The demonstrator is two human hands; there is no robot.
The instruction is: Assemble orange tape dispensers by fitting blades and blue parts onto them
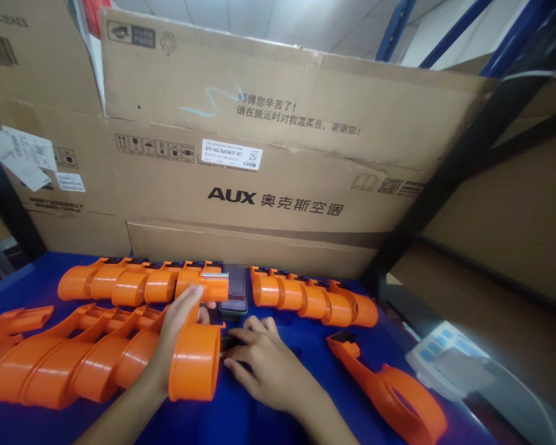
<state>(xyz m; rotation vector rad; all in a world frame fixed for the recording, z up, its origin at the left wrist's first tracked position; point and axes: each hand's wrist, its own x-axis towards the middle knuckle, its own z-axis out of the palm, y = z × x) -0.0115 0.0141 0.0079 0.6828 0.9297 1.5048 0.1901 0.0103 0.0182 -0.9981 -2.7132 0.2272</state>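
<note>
My left hand (pixel 180 318) is closed around the handle of an orange plastic tape dispenser (pixel 194 363), with its round ring downward and a metal strip (pixel 215 275) showing at its upper end. My right hand (pixel 262 355), fingers curled, is just right of the ring. A small dark piece (pixel 231 342) sits at its fingertips; its exact shape is partly hidden. Left of my left hand, more orange dispensers (pixel 95 371) lie nested in a row. Behind them runs a second row with black end pieces (pixel 130 288).
Another row of orange dispensers (pixel 301 300) lies at the back right, and a single dispenser (pixel 396 392) at the front right. A phone-like device (pixel 234 304) stands behind my hands on the blue table (pixel 278 411). Large cardboard boxes (pixel 278 173) wall off the back; a dark post (pixel 445 161) rises right.
</note>
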